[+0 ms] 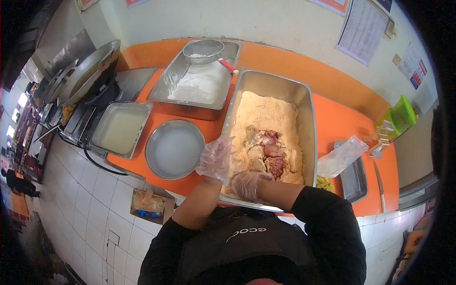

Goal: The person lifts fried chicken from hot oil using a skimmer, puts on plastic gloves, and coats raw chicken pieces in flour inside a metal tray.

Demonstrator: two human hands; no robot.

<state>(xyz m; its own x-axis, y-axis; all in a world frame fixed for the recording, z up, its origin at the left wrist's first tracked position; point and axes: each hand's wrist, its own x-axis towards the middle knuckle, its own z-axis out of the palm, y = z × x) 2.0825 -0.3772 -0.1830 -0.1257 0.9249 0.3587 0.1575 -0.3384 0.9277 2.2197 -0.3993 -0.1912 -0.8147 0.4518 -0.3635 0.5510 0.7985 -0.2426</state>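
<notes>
A deep steel tray [308, 128] holds a thick bed of pale orange breading flour [266, 107]. Several pieces of raw meat [274, 151] lie in its middle, some partly coated. My left hand [215, 157], in a loose clear plastic glove, is over the tray's left rim with fingers extended and nothing visible in them. Down in the flour at the near end is my right hand [251, 185], gloved too, just below the meat. Its fingertips are hidden, so its grip does not show.
To the left stand a round bowl of cloudy liquid [173, 148] and a rectangular pan of pale liquid [121, 128]. Behind are a tray of white flour [197, 85] and a red-handled sieve [203, 51]. At right lie a plastic bag [342, 156] and a knife [379, 183].
</notes>
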